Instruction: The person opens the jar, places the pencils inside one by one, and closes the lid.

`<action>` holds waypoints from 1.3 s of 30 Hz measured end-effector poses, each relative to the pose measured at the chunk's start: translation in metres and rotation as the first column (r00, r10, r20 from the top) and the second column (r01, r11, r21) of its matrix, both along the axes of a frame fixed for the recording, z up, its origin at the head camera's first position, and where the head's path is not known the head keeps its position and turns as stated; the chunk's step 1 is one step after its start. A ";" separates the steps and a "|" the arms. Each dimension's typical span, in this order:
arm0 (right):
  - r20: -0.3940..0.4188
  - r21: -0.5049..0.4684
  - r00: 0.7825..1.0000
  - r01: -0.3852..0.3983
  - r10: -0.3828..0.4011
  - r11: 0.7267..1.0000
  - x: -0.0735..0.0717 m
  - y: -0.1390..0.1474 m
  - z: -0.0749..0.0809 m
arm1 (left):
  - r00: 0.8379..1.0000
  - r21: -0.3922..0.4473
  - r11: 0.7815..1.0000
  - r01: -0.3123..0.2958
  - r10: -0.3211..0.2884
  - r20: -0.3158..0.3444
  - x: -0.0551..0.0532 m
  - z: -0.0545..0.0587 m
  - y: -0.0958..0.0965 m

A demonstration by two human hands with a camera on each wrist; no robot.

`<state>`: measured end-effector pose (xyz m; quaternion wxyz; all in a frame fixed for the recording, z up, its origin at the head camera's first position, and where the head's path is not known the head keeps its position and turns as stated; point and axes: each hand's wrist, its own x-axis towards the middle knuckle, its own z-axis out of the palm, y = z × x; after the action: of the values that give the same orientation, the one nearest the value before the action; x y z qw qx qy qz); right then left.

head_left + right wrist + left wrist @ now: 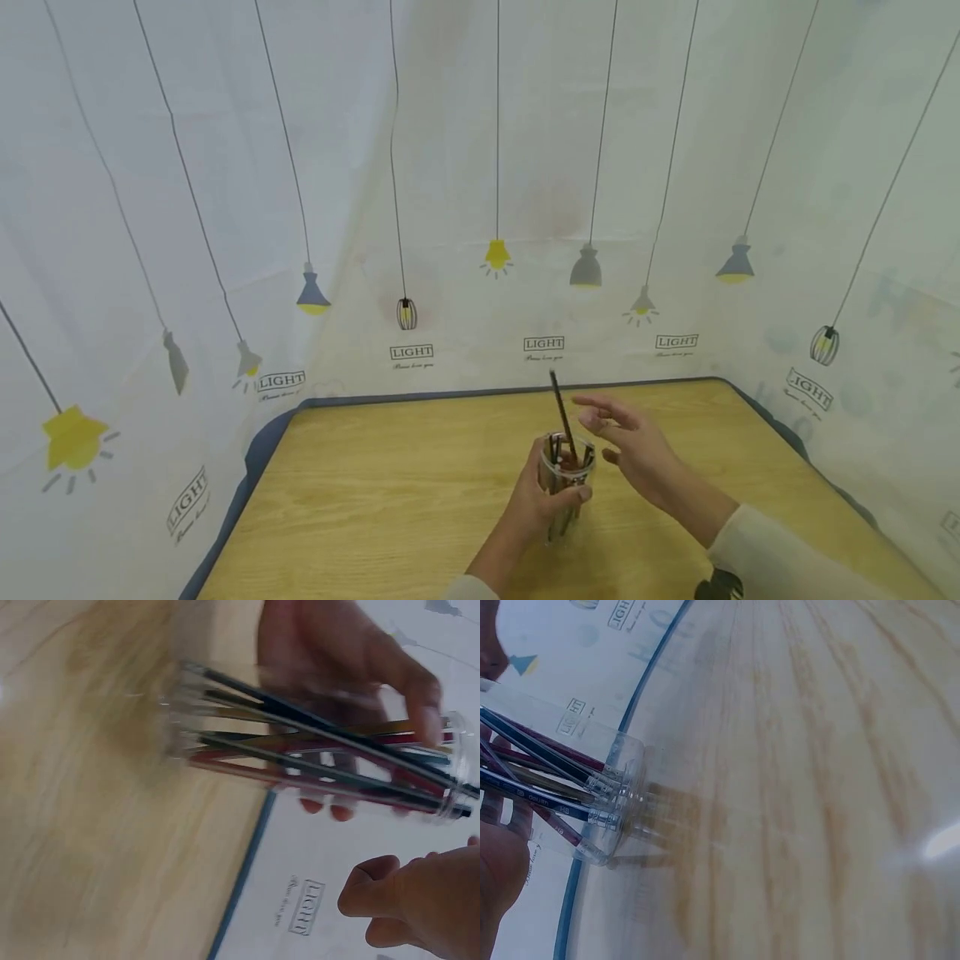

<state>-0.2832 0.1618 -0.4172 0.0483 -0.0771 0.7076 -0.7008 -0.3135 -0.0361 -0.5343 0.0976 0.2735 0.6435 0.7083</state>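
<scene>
My left hand grips a clear jar around its side, fingers behind and thumb across the front near the rim. Inside are several slender pencils in dark blue, red and gold; the left wrist view shows metal-banded ends at the jar's bottom. One dark pencil rises well above the rim at a slight lean. Just right of it hovers my right hand, its fingers loosely bent and apart from the pencil. The right wrist view shows that hand beside the jar's mouth, holding nothing visible.
Below the jar lies a wood-grain tabletop with a blue border along its back and sides. White sheeting printed with hanging lamps surrounds the table. Something dark sits beneath the right sleeve at the lower edge.
</scene>
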 end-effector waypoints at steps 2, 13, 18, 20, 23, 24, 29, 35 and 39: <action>-0.005 -0.018 1.000 -0.001 0.001 1.000 0.001 0.008 -0.004 | 1.000 -0.014 1.000 -0.008 0.008 0.002 0.001 0.001 0.001; -0.049 -0.051 0.999 0.018 -0.021 0.999 0.007 0.031 0.005 | 1.000 -0.025 0.999 -0.025 0.025 -0.016 0.004 0.004 -0.002; -0.055 -0.042 0.998 0.017 -0.019 0.999 0.011 0.032 0.007 | 1.000 -0.019 1.000 -0.025 0.025 -0.005 0.004 0.003 -0.004; -0.061 -0.040 0.998 0.013 -0.015 0.999 0.012 0.032 0.008 | 1.000 -0.008 1.000 -0.011 0.011 0.000 0.004 0.003 -0.005; -0.073 -0.030 0.997 0.016 -0.019 0.999 0.014 0.034 0.009 | 1.000 -0.010 1.000 0.011 -0.010 0.003 0.004 0.005 -0.006; -0.077 -0.028 0.997 0.017 -0.019 0.999 0.014 0.035 0.010 | 1.000 -0.020 1.000 0.014 -0.014 0.002 0.004 0.007 -0.006; -0.080 -0.015 0.996 0.030 -0.031 0.999 0.016 0.041 0.007 | 0.999 -0.077 0.997 0.014 -0.017 -0.031 0.003 0.011 -0.009; -0.098 -0.013 0.993 0.058 -0.059 0.998 0.014 0.051 0.006 | 0.997 -0.079 0.997 -0.002 -0.004 -0.081 0.002 0.022 -0.007; -0.112 -0.003 0.990 0.084 -0.084 0.996 0.014 0.061 0.006 | 0.998 -0.037 0.999 0.003 -0.005 -0.063 0.004 0.027 -0.001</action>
<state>-0.2693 0.2226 -0.4117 -0.0211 -0.0862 0.7123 -0.6963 -0.3091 -0.0367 -0.5074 0.0836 0.2952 0.6586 0.6871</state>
